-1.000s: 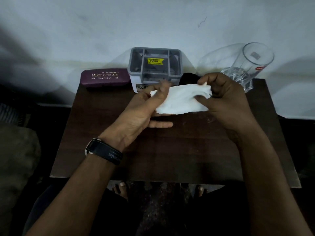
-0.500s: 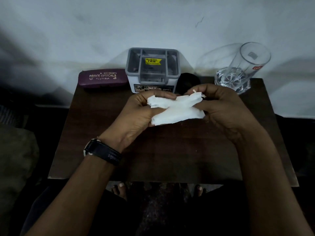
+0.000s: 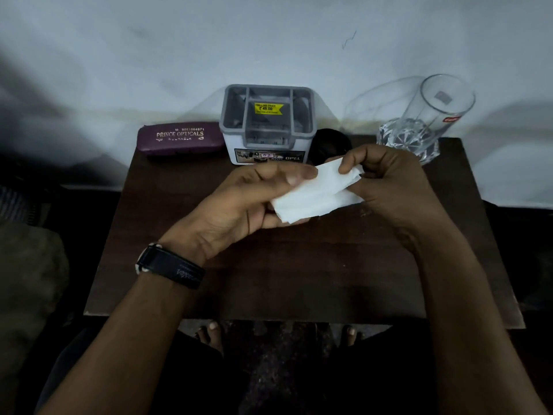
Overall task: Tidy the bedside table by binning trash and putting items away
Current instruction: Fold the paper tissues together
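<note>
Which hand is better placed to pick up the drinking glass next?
The right hand, probably. The glass stands at the table's far right corner, just behind it; the left hand is further away, in front of the grey organiser. Both hands pinch the tissue, so the right must release it first.

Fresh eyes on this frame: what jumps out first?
The white tissue at centre frame, pinched between the left hand and right hand above the dark table. Behind it along the wall are a maroon spectacle case at left, a grey organiser with a yellow price sticker in the middle, and a clear glass at the back right corner.
</note>
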Action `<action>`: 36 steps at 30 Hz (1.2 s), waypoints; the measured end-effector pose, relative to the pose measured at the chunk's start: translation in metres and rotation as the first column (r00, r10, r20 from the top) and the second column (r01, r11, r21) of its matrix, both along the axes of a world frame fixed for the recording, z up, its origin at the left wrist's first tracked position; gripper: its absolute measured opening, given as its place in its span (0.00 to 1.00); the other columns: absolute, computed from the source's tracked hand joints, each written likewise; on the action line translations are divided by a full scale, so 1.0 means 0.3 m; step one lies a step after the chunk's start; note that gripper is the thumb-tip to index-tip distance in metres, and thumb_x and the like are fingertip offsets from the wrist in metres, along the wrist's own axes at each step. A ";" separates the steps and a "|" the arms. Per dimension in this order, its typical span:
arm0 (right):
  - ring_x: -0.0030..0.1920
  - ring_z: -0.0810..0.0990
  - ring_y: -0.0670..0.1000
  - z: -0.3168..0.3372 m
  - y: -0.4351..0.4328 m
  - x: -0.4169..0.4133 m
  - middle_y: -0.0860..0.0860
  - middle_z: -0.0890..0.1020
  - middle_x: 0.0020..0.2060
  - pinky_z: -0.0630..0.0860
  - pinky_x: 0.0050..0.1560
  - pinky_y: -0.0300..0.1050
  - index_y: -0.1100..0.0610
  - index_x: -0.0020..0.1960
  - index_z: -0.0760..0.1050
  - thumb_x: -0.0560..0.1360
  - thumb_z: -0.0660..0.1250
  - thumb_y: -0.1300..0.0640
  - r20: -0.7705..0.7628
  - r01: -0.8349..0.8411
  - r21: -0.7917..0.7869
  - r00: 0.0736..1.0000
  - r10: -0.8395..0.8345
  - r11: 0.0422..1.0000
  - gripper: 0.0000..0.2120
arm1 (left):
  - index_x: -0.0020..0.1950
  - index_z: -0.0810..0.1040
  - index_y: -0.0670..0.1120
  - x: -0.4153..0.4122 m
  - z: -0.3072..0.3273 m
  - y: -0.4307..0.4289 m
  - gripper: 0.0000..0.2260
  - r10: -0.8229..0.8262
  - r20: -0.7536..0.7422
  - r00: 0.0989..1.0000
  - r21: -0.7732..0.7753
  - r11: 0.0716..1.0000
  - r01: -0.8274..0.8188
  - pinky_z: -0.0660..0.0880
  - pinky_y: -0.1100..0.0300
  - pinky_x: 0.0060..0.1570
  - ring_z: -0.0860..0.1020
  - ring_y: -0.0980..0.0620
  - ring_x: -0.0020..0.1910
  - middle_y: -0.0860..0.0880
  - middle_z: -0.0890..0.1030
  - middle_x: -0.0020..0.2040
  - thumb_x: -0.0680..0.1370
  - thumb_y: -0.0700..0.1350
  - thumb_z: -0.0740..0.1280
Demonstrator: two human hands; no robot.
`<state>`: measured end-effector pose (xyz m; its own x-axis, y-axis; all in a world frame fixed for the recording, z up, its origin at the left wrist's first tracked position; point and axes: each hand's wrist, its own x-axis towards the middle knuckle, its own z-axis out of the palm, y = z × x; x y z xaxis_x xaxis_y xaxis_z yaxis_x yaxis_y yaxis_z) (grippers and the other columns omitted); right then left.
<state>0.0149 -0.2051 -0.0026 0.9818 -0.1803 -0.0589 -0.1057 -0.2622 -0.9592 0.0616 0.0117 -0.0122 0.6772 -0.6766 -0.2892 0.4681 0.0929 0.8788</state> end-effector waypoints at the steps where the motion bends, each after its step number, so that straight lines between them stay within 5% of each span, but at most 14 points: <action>1: 0.46 0.86 0.41 -0.002 -0.001 0.001 0.51 0.87 0.45 0.80 0.48 0.35 0.55 0.39 0.80 0.71 0.66 0.78 0.005 0.001 -0.004 1.000 -0.001 1.000 0.18 | 0.53 0.87 0.43 0.002 0.010 -0.005 0.18 0.032 -0.039 0.999 0.024 0.999 -0.031 0.84 0.46 0.54 0.83 0.42 0.63 0.43 0.84 0.64 0.75 0.57 0.75; 4: 0.51 0.87 0.48 -0.015 -0.003 0.006 0.56 0.87 0.48 0.83 0.49 0.40 0.55 0.37 0.80 0.70 0.66 0.79 0.023 0.012 -0.020 1.000 -0.011 1.000 0.19 | 0.50 0.84 0.44 0.007 0.015 -0.028 0.24 0.206 -0.087 0.975 0.121 0.973 -0.195 0.85 0.50 0.43 0.87 0.47 0.52 0.46 0.87 0.54 0.81 0.63 0.60; 7: 0.51 0.87 0.51 -0.027 -0.001 0.011 0.57 0.87 0.48 0.84 0.44 0.41 0.54 0.35 0.80 0.69 0.65 0.80 0.033 0.026 -0.037 0.999 -0.025 0.999 0.21 | 0.54 0.79 0.49 -0.005 0.011 -0.043 0.08 0.230 -0.111 0.967 0.147 0.966 -0.213 0.84 0.53 0.34 0.88 0.48 0.46 0.46 0.85 0.52 0.82 0.52 0.65; 10: 0.50 0.87 0.50 -0.022 0.008 0.007 0.56 0.87 0.48 0.86 0.46 0.47 0.56 0.36 0.80 0.67 0.62 0.80 0.044 0.004 -0.050 0.999 -0.002 0.999 0.20 | 0.60 0.78 0.48 -0.013 0.003 -0.043 0.13 0.144 -0.164 0.976 0.120 0.985 -0.125 0.84 0.54 0.34 0.88 0.40 0.47 0.43 0.87 0.57 0.77 0.51 0.69; 14: 0.45 0.86 0.42 -0.013 0.008 -0.002 0.52 0.85 0.49 0.82 0.36 0.36 0.60 0.39 0.79 0.69 0.63 0.83 0.003 -0.039 0.040 0.999 0.039 0.998 0.19 | 0.66 0.76 0.46 -0.016 -0.007 -0.040 0.15 0.144 -0.102 0.984 0.115 0.985 -0.132 0.84 0.57 0.36 0.88 0.40 0.48 0.42 0.88 0.56 0.80 0.40 0.71; 16: 0.46 0.85 0.41 0.004 0.007 0.000 0.53 0.85 0.53 0.80 0.36 0.34 0.59 0.49 0.80 0.72 0.61 0.82 -0.001 -0.009 0.082 1.000 0.009 0.997 0.20 | 0.67 0.76 0.46 -0.010 -0.011 -0.036 0.17 0.189 -0.071 0.979 0.108 0.977 -0.181 0.84 0.57 0.37 0.89 0.42 0.47 0.42 0.88 0.55 0.79 0.37 0.71; 19: 0.57 0.85 0.49 0.027 0.013 0.007 0.53 0.84 0.60 0.85 0.47 0.47 0.54 0.63 0.74 0.82 0.63 0.63 -0.015 0.130 0.382 0.991 -0.135 0.915 0.11 | 0.68 0.76 0.48 -0.004 -0.014 -0.034 0.18 0.230 0.004 0.973 0.105 0.968 -0.229 0.85 0.54 0.38 0.88 0.41 0.48 0.45 0.88 0.56 0.79 0.37 0.71; 22: 0.62 0.83 0.56 0.018 0.037 0.012 0.55 0.83 0.62 0.81 0.59 0.62 0.52 0.68 0.72 0.72 0.73 0.44 -0.089 0.125 0.370 0.991 -0.099 0.920 0.28 | 0.69 0.76 0.51 -0.004 -0.019 -0.038 0.19 0.199 0.100 0.975 0.124 0.970 -0.211 0.85 0.50 0.41 0.88 0.42 0.51 0.46 0.87 0.57 0.80 0.40 0.72; 28: 0.49 0.80 0.34 0.018 0.065 0.021 0.42 0.80 0.56 0.78 0.48 0.31 0.54 0.69 0.74 0.74 0.75 0.61 0.059 0.127 -0.030 0.990 -0.125 0.992 0.25 | 0.68 0.77 0.47 -0.002 -0.032 -0.041 0.20 0.198 0.120 0.973 0.133 0.968 -0.213 0.86 0.47 0.45 0.88 0.45 0.52 0.45 0.87 0.55 0.77 0.38 0.75; 34: 0.57 0.82 0.41 0.025 0.081 0.024 0.48 0.80 0.61 0.82 0.54 0.37 0.55 0.71 0.72 0.71 0.79 0.60 0.053 0.122 -0.036 0.991 -0.120 0.992 0.32 | 0.60 0.81 0.46 0.011 -0.042 -0.035 0.14 0.328 0.131 0.936 0.055 0.940 -0.337 0.86 0.50 0.47 0.87 0.43 0.55 0.44 0.83 0.58 0.77 0.34 0.74; 36: 0.57 0.84 0.44 0.031 0.084 0.029 0.50 0.83 0.60 0.83 0.55 0.44 0.57 0.71 0.71 0.70 0.79 0.63 0.037 0.126 0.104 0.991 -0.130 0.987 0.32 | 0.60 0.81 0.45 0.013 -0.039 -0.036 0.14 0.356 0.104 0.929 0.007 0.933 -0.359 0.86 0.50 0.49 0.87 0.43 0.55 0.43 0.84 0.58 0.77 0.34 0.74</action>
